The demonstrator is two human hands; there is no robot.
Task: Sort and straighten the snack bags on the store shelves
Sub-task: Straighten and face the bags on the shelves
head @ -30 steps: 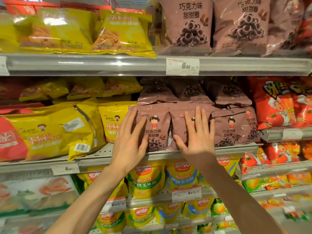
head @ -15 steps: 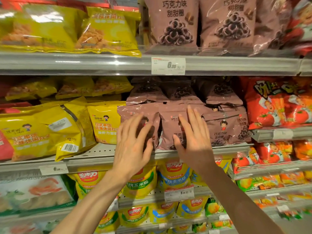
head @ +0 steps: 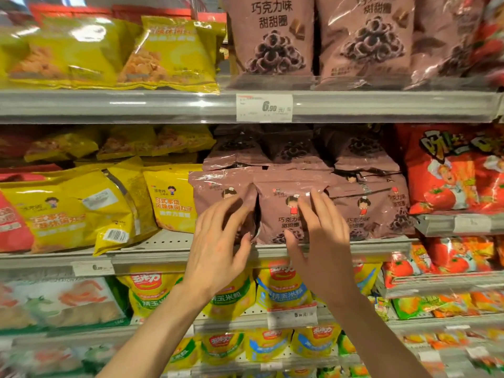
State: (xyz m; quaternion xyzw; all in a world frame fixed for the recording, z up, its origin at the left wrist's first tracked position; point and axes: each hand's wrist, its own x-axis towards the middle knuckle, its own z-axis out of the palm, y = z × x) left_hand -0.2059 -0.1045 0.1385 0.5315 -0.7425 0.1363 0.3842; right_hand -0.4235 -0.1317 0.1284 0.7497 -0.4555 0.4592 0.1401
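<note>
Both hands work the front row of brown bags on the middle shelf (head: 174,253). The left hand (head: 218,246) has its fingers bent over the left brown bag (head: 215,192), fingertips reaching into the seam at its 3 o'clock edge; whether they pinch the film cannot be told. The right hand (head: 319,241) lies on the middle brown bag (head: 283,203), fingers spread and nearly straight, thumb at the bag's 6 o'clock corner.

Risks, as judged: these bags stand close to the shelf lip, so a pull on the seam could tip the left one forward and off. Brown bags lie stacked on top at 12 o'clock; shifting the front row may bring them sliding down. The yellow bag (head: 171,200) at 9 o'clock touches the left brown bag and may be nudged askew.

Against half a second ago: the left hand's fingers curl further toward the seam, the right hand sits lower on its bag with more of the print uncovered, and the camera has closed in.
</note>
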